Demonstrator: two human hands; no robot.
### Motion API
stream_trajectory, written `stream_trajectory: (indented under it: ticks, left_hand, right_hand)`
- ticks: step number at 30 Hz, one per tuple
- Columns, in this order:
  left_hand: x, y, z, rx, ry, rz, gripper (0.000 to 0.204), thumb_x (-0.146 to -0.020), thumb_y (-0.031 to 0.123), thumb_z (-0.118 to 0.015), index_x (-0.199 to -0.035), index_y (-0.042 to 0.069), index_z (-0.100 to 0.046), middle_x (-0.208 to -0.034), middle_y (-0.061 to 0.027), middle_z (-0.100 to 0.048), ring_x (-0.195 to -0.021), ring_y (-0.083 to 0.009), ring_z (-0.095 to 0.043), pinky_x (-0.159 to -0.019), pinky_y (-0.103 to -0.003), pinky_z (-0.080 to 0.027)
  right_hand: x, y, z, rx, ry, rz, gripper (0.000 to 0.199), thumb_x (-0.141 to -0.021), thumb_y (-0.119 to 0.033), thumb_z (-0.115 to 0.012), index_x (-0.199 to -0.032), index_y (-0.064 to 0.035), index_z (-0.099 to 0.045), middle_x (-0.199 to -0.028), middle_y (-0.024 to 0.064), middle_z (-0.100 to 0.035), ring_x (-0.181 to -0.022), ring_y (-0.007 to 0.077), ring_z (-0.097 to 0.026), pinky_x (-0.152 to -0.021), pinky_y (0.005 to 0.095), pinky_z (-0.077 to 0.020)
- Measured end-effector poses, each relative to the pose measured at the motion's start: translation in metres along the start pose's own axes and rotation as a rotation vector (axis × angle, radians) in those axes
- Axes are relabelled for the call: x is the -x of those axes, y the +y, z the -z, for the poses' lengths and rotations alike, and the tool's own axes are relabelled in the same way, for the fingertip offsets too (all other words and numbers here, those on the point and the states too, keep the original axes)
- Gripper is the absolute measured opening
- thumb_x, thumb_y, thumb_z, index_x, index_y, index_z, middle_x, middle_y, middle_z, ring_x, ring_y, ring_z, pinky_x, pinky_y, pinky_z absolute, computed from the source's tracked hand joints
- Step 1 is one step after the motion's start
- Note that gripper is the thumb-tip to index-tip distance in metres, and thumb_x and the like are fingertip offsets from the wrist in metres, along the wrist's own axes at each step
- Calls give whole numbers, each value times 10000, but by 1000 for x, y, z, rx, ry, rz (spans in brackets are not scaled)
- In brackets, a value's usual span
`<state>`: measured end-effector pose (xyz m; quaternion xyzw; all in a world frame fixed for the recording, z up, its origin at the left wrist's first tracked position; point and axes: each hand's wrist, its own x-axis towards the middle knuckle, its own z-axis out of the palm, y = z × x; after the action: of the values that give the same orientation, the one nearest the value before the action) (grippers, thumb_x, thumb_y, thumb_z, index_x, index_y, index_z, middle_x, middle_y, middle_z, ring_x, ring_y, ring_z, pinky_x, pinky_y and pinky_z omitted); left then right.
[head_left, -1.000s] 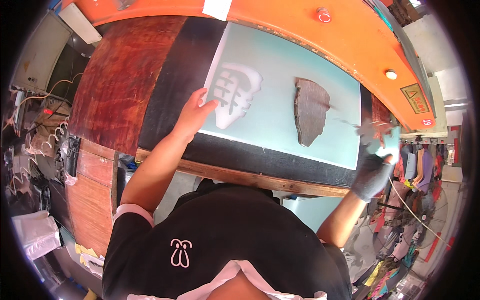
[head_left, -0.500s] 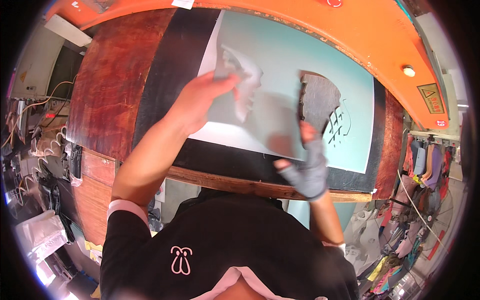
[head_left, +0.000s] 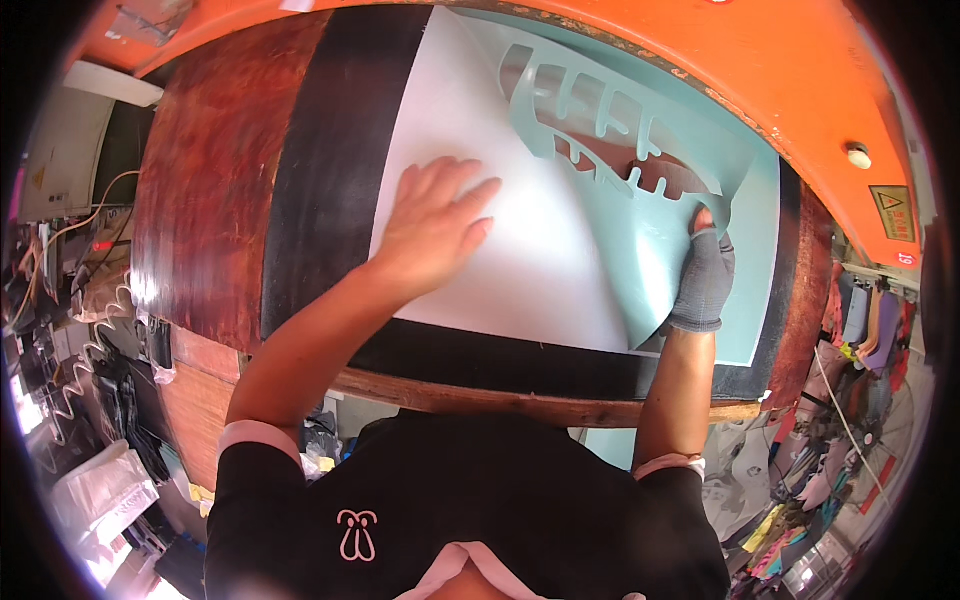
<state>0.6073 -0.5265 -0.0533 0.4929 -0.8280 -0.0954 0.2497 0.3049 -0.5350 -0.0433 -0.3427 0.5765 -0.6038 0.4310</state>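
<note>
Now gripping the raised teal sheet in the right hand, with left hand spread over white material, apparently peeling upward.

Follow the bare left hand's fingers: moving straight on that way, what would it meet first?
The left hand would probably meet the curled teal sheet near its cut-outs, ahead and rightward; the sheet's height above the white surface is unclear, so passing underneath is possible.

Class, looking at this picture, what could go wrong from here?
The thin pale-teal sheet, curled up in the grey-gloved right hand, might crease where it bends. Its narrow cut tongues could snag or tear. With the bare left hand away from the raised part, that part may sag.
</note>
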Motion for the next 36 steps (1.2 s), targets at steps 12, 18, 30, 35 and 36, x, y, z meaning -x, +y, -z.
stream_trajectory:
  ticks: [12, 18, 30, 35, 36]
  left_hand:
    - [-49, -11, -35, -174, 41, 6, 272, -756, 25, -581, -987, 122, -688, -770, -32, -486, -804, -229, -478, -772, -379, -354]
    - [-46, -40, -21, -190, 70, -26, 328, -732, -15, -618, -1005, 151, -695, -768, -13, -466, -755, -215, -481, -746, -355, -364]
    - [-58, -31, -31, -129, 60, -93, 331, -732, -50, -596, -991, 135, -688, -776, -26, -470, -780, -219, -494, -747, -359, -386]
    - [-59, -46, -25, -93, 92, -88, 303, -739, -49, -591, -969, 122, -689, -770, -28, -482, -764, -223, -501, -738, -357, -391]
    - [-59, -48, -25, -86, 92, -89, 300, -740, -48, -590, -967, 120, -688, -770, -27, -486, -762, -224, -503, -736, -355, -392]
  right_hand:
    - [-10, -3, 8, -18, 29, -106, 312, -927, -230, -573, -1119, 12, -617, -1016, 55, -637, -901, 135, -591, -801, 258, -473]
    - [-8, -4, 7, -85, -11, -94, 342, -925, -253, -580, -1137, 14, -608, -1039, 62, -634, -916, 140, -592, -808, 263, -474]
    - [-14, 3, 13, -21, 1, -67, 315, -926, -252, -578, -1101, 8, -614, -999, 56, -620, -892, 141, -580, -800, 278, -475]
    - [-11, 1, 11, -103, -26, -97, 339, -918, -272, -588, -1111, 5, -613, -1001, 58, -623, -896, 146, -580, -801, 275, -474]
    - [-10, 1, 11, -108, -8, -105, 346, -916, -276, -590, -1114, 7, -612, -1005, 59, -623, -899, 149, -581, -804, 275, -472]
